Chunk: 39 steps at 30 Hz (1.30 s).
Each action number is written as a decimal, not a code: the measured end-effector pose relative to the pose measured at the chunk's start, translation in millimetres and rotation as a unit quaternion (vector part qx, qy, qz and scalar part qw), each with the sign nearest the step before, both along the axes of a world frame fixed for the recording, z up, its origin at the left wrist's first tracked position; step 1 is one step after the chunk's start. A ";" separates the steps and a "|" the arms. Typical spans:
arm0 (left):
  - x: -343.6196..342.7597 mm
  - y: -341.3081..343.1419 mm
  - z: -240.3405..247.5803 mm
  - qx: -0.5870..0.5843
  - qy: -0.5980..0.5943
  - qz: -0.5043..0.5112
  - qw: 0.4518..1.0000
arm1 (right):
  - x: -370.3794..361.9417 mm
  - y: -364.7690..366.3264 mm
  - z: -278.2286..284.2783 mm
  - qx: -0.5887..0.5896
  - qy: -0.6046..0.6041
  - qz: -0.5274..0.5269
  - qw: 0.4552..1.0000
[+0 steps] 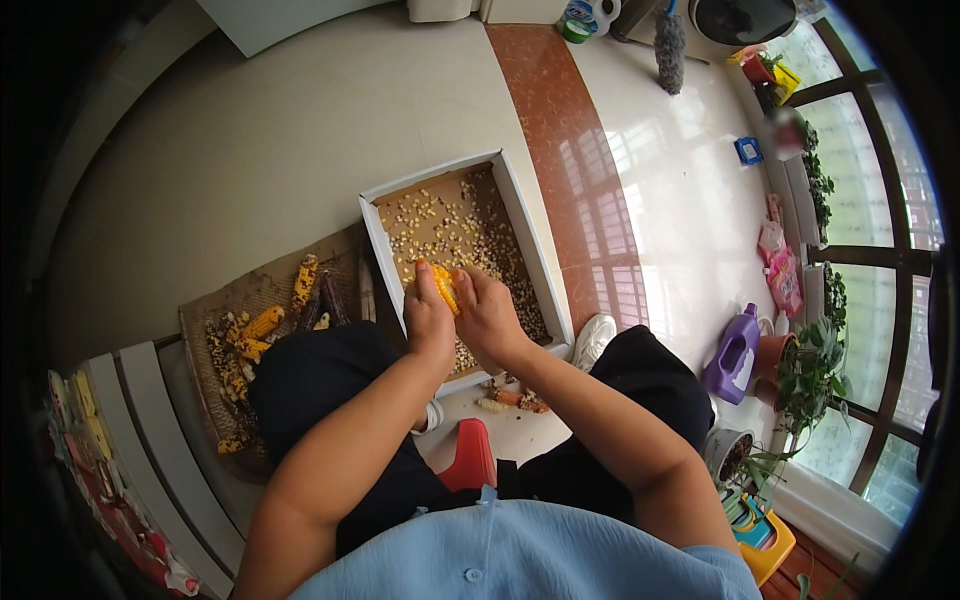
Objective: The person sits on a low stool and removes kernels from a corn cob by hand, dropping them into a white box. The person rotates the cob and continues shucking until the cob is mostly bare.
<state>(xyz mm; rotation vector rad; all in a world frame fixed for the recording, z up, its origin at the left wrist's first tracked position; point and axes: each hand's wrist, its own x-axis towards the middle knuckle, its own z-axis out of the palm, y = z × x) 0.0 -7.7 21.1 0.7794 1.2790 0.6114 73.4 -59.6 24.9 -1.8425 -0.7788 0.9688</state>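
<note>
I have the left hand [428, 318] and the right hand [490, 318] closed on one yellow corn cob [444, 288], each gripping a side of it, with the fingers largely hidden from my view; the cob sits between them over a white-walled cardboard box [525, 235]; loose kernels [425, 213] lie scattered across the brown bottom of that box; to its left I see a mesh mat [232, 291] on the floor, bearing yellow cobs [262, 325], some partly stripped, near a dark cob [333, 296]; just beside the box's near edge, a few cob pieces [515, 399] lie on the floor; off to the right I make out a purple jug [733, 355] near a potted plant [812, 375].
</note>
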 end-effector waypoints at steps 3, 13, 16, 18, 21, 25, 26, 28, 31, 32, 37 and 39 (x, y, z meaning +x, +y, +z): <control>2.5 1.2 -1.4 0.002 -0.003 0.023 1.000 | 7.5 0.0 -3.0 0.023 0.181 -0.030 0.983; 0.6 3.1 6.9 -0.041 0.038 -0.033 0.998 | -1.0 -1.9 0.6 -0.026 0.002 0.016 1.000; 1.4 2.6 1.7 -0.068 0.050 -0.035 0.996 | 4.2 -0.5 3.6 0.010 0.022 0.014 1.000; 1.9 -1.0 2.2 -0.063 0.017 -0.033 0.997 | 2.5 0.4 9.7 -0.005 -0.009 0.028 1.000; 2.7 -4.6 15.2 -0.043 0.002 -0.047 0.998 | 2.8 0.5 10.2 -0.006 -0.016 0.017 1.000; -1.2 -5.7 -1.3 0.048 0.114 -0.096 0.988 | 4.8 1.3 6.9 -0.014 -0.063 0.000 0.998; -1.8 -5.8 -5.9 0.052 0.124 -0.094 0.986 | 5.2 1.4 6.9 -0.012 -0.049 0.000 0.999; -3.8 -5.7 -15.7 0.051 0.113 -0.081 0.989 | 6.2 1.7 7.9 -0.009 -0.022 0.000 1.000; -1.6 -6.4 -14.0 0.047 0.070 -0.057 0.995 | 11.7 2.8 5.0 0.025 0.053 -0.007 0.998; 1.3 -9.6 -10.1 0.053 0.071 -0.050 0.995 | 10.6 3.2 4.6 0.018 0.028 -0.001 0.999; 2.6 -8.7 4.2 0.037 0.065 -0.050 0.996 | 3.1 3.4 9.5 0.009 -0.063 0.012 0.998; 0.1 -8.3 -2.1 0.044 0.071 -0.060 0.995 | 2.0 3.7 9.1 0.000 -0.061 0.009 0.998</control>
